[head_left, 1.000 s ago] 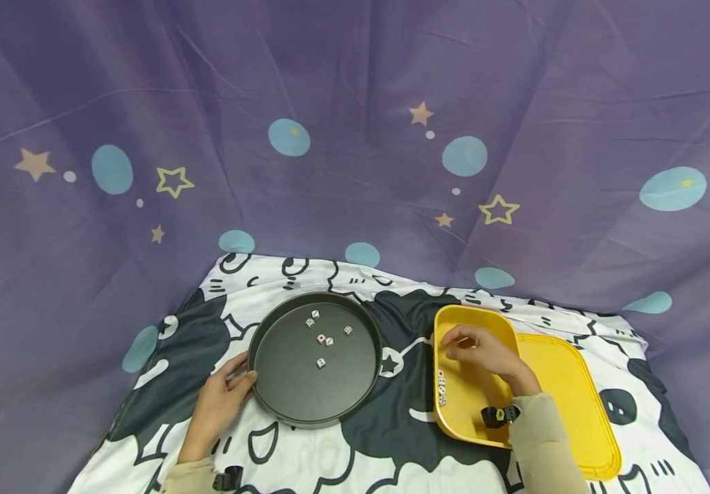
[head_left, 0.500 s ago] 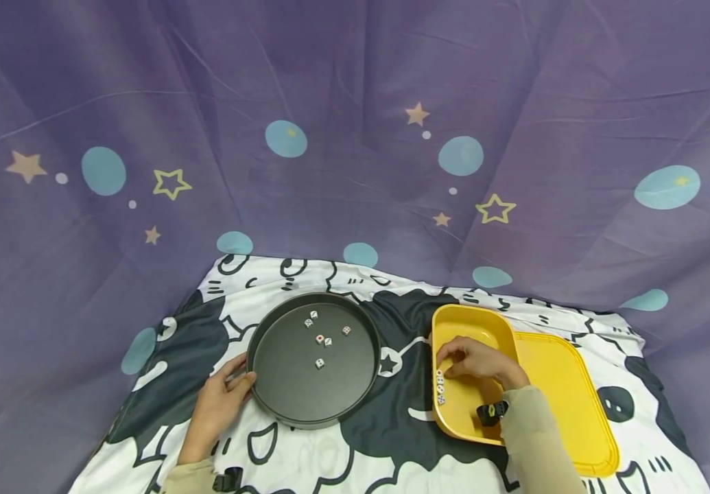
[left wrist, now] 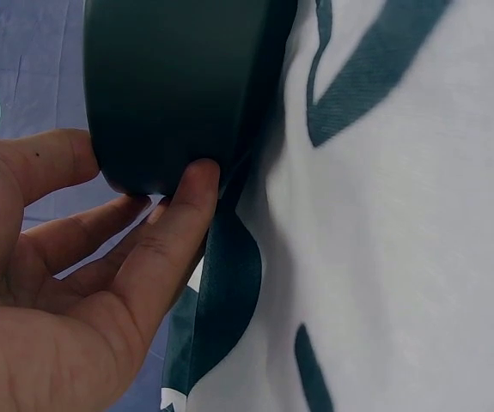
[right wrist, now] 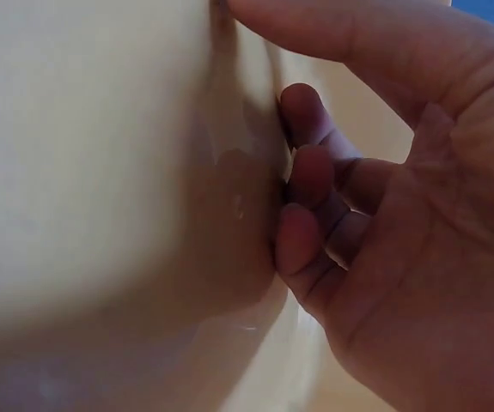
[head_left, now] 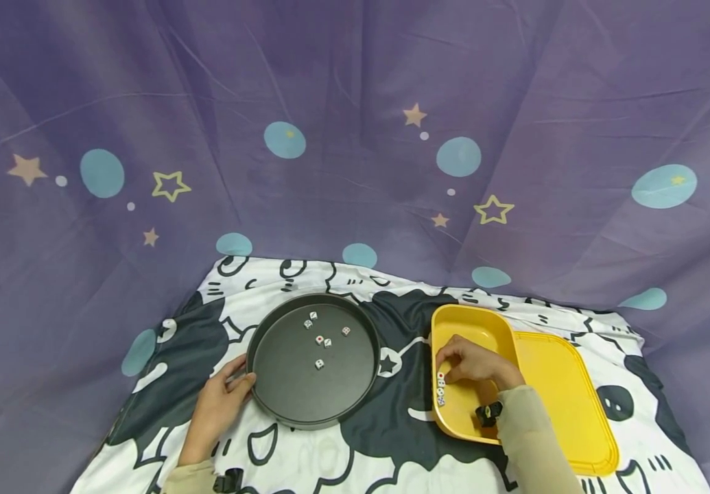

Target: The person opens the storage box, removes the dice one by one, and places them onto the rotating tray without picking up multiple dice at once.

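Dice [head_left: 440, 392] stood in a short row inside a yellow box [head_left: 462, 415], along its left wall. The right hand [head_left: 475, 361] curled beside the row's far end; whether it pinched a die, I couldn't tell. Lining up seemed the step in hand, the next move calling for steady fingertips. The left hand [head_left: 221, 403] gripped the edge of a round dark pan [head_left: 305, 396] containing six loose dice [head_left: 320, 364]. Beyond the box lay a yellow lid [head_left: 567, 398].

The left hand [left wrist: 83, 275] held thumb and fingertips against the side of a dark pan [left wrist: 178, 86]. Under the pan lay white cloth [left wrist: 401, 249] with dark markings; a bluish curtain [left wrist: 36, 69] hung beyond.
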Demonstrator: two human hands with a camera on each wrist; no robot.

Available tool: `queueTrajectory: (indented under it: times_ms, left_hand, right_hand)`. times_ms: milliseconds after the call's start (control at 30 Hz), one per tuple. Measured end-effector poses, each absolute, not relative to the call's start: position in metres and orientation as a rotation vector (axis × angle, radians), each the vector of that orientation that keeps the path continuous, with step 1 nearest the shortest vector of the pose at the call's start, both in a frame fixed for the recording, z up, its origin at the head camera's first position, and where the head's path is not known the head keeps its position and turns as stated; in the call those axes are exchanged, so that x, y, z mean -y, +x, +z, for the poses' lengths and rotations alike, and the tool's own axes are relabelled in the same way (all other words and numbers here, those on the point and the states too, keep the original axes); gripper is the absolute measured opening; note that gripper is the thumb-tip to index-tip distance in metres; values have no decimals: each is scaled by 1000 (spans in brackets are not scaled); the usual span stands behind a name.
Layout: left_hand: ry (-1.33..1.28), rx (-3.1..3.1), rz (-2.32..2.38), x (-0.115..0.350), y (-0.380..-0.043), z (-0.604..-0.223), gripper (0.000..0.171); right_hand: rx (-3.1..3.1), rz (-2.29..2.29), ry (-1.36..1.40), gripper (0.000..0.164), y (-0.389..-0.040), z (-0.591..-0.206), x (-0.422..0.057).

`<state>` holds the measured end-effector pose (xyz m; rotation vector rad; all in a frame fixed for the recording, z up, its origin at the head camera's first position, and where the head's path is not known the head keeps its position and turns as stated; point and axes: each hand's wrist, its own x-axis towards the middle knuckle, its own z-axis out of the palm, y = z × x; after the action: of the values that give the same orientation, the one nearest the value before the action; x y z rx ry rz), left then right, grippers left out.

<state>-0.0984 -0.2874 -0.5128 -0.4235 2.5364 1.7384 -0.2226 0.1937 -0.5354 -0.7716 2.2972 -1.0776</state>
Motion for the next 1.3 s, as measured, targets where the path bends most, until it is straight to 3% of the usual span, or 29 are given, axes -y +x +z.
queueTrajectory:
  times_ms: [933,1300]
  left_hand:
    - [-410,-2535,1749,289,-99,-514,50]
    - [-408,-2522,1762,289,-98,-514,50]
  right_hand:
    - [-2213,-1285,-787,15,-223,-521,-201]
    - [-2359,-1381,-714,14,-218,-497,-198]
